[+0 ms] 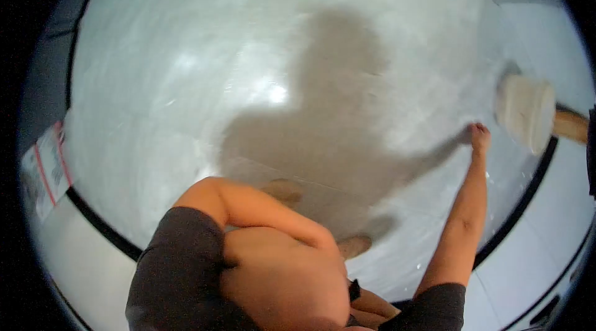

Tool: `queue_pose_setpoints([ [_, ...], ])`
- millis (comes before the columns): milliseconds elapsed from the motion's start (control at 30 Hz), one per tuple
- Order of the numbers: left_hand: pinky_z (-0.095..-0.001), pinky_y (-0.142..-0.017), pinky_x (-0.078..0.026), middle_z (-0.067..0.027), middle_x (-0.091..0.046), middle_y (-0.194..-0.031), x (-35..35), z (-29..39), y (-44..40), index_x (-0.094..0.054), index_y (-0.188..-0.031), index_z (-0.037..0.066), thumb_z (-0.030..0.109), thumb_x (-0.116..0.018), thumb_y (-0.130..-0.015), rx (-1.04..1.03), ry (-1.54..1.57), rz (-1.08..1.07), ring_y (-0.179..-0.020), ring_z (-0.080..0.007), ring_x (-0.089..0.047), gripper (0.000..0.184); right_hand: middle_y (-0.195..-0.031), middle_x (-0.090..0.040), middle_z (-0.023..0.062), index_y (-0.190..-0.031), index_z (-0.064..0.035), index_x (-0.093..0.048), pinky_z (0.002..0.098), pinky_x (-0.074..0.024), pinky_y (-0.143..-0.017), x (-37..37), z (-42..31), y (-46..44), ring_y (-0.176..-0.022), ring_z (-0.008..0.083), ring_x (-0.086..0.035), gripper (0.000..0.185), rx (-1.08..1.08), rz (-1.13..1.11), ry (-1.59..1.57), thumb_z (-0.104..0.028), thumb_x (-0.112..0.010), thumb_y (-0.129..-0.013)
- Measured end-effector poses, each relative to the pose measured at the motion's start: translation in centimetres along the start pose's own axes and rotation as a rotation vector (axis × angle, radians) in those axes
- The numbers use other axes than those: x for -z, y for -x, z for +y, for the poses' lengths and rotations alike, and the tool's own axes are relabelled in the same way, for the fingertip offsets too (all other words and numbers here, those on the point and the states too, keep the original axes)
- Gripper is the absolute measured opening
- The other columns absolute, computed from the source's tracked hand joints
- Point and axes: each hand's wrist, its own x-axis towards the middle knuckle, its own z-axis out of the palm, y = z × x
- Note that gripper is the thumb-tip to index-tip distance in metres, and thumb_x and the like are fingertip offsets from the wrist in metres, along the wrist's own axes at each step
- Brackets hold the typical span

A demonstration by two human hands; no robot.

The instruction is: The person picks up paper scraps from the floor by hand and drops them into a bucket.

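Observation:
My right arm reaches out to the right over a pale, shiny floor [155,83]. At its end my right hand [479,137] looks closed, with fingers curled. Whatever it may hold is too small to make out. A cream tub-like container [524,111] stands just to the right of that hand, apart from it. My left arm [261,207] is bent across the front of my body. Its hand is hidden beyond the forearm, by my side.
My feet [355,246] stand on the floor, partly covered by my body. A brown wooden piece [570,126] sits behind the container. At the left edge lies a clear packet with red stripes [49,169]. A black border strip [521,207] curves around the floor area.

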Motion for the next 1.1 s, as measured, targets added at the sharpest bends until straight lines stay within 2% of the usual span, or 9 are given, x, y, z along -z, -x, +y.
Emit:
queue_pose_setpoints([
  [33, -0.0311, -0.070, -0.042, -0.0076, -0.058, -0.087, -0.3, 0.0, 0.0, -0.058, -0.100, 0.002, 0.010, -0.057, -0.082, 0.015, -0.003, 0.019, -0.078, -0.0163, -0.052, 0.020, -0.076, -0.064, 0.0095, -0.081, 0.0011, -0.065, 0.0295, -0.0447, -0.066, 1.9, -5.0, 1.8, -0.072, 0.0172, -0.058, 0.033, -0.223, -0.045, -0.131, -0.031, -0.064, -0.075],
  [67, -0.0310, -0.070, -0.042, -0.0075, -0.058, -0.087, -0.4, -0.2, -0.1, -0.058, -0.100, 0.002, 0.010, -0.057, -0.082, 0.023, -0.006, 0.038, -0.078, -0.0162, -0.052, 0.020, -0.079, -0.065, 0.0123, -0.084, 0.0011, -0.065, 0.0338, -0.0451, -0.065, 0.1, -1.2, 0.8, -0.071, 0.0204, -0.060, 0.040, -0.292, -0.038, -0.214, -0.037, -0.061, -0.076],
  [233, -0.0309, -0.069, -0.042, -0.0073, -0.058, -0.086, -1.5, -0.9, -0.1, -0.058, -0.100, 0.002, 0.011, -0.057, -0.082, 0.023, -0.014, 0.071, -0.077, -0.0160, -0.051, 0.020, -0.073, -0.063, 0.0097, -0.081, 0.0000, -0.062, 0.0336, -0.0449, -0.062, 0.5, -3.3, 0.9, -0.067, 0.0205, -0.058, 0.036, -0.044, 0.138, 0.138, -0.036, -0.061, -0.077],
  [267, -0.0309, -0.069, -0.042, -0.0073, -0.058, -0.086, -1.8, -1.1, 0.0, -0.058, -0.100, 0.002, 0.011, -0.057, -0.082, 0.020, -0.012, 0.069, -0.077, -0.0160, -0.051, 0.020, -0.072, -0.062, 0.0092, -0.079, -0.0003, -0.060, 0.0331, -0.0447, -0.062, 0.5, -4.2, 0.8, -0.066, 0.0196, -0.057, 0.035, 0.001, 0.180, 0.093, -0.035, -0.061, -0.078],
  [367, -0.0309, -0.069, -0.042, -0.0072, -0.058, -0.086, -2.4, -1.2, 0.1, -0.058, -0.099, 0.002, 0.011, -0.057, -0.082, -0.006, -0.024, 0.076, -0.077, -0.0159, -0.051, 0.019, -0.065, -0.058, 0.0057, -0.075, -0.0017, -0.056, 0.0287, -0.0428, -0.058, 3.1, -17.8, 4.7, -0.059, 0.0144, -0.051, 0.026, 0.149, 0.259, -0.084, -0.027, -0.061, -0.081],
  [467, -0.0308, -0.069, -0.042, -0.0070, -0.058, -0.085, -2.6, -1.4, 0.1, -0.058, -0.099, 0.002, 0.011, -0.057, -0.082, -0.038, -0.034, 0.080, -0.076, -0.0157, -0.051, 0.019, -0.064, -0.051, -0.0018, -0.073, -0.0021, -0.056, 0.0203, -0.0380, -0.057, 2.2, -27.6, 7.5, -0.060, 0.0060, -0.042, 0.017, 0.279, 0.093, -0.490, -0.016, -0.062, -0.082],
  [700, -0.0307, -0.068, -0.041, -0.0068, -0.058, -0.084, -2.3, -1.5, -0.3, -0.058, -0.098, 0.002, 0.011, -0.057, -0.082, -0.111, -0.065, 0.107, -0.075, -0.0155, -0.051, 0.018, -0.069, -0.050, -0.0025, -0.078, -0.0019, -0.057, 0.0191, -0.0385, -0.058, -0.9, -41.9, 9.9, -0.062, 0.0057, -0.044, 0.008, 0.420, -0.156, -0.688, -0.006, -0.063, -0.078],
  [933, -0.0305, -0.067, -0.041, -0.0065, -0.057, -0.083, -1.7, -1.1, -0.3, -0.058, -0.097, 0.002, 0.011, -0.057, -0.082, -0.166, -0.103, 0.159, -0.074, -0.0152, -0.050, 0.018, -0.075, -0.056, 0.0029, -0.084, -0.0049, -0.062, 0.0226, -0.0418, -0.060, -2.6, -46.6, 9.1, -0.063, 0.0104, -0.049, 0.010, 0.561, -0.197, -0.646, -0.007, -0.065, -0.074],
  [1100, -0.0304, -0.067, -0.041, -0.0063, -0.057, -0.083, -1.5, -0.9, -0.4, -0.058, -0.097, 0.002, 0.012, -0.057, -0.082, -0.182, -0.112, 0.166, -0.074, -0.0150, -0.050, 0.017, -0.074, -0.060, 0.0066, -0.082, -0.0060, -0.064, 0.0257, -0.0443, -0.061, -2.3, -47.9, 9.6, -0.062, 0.0154, -0.055, 0.010, 0.631, -0.093, -0.528, -0.006, -0.065, -0.073],
])
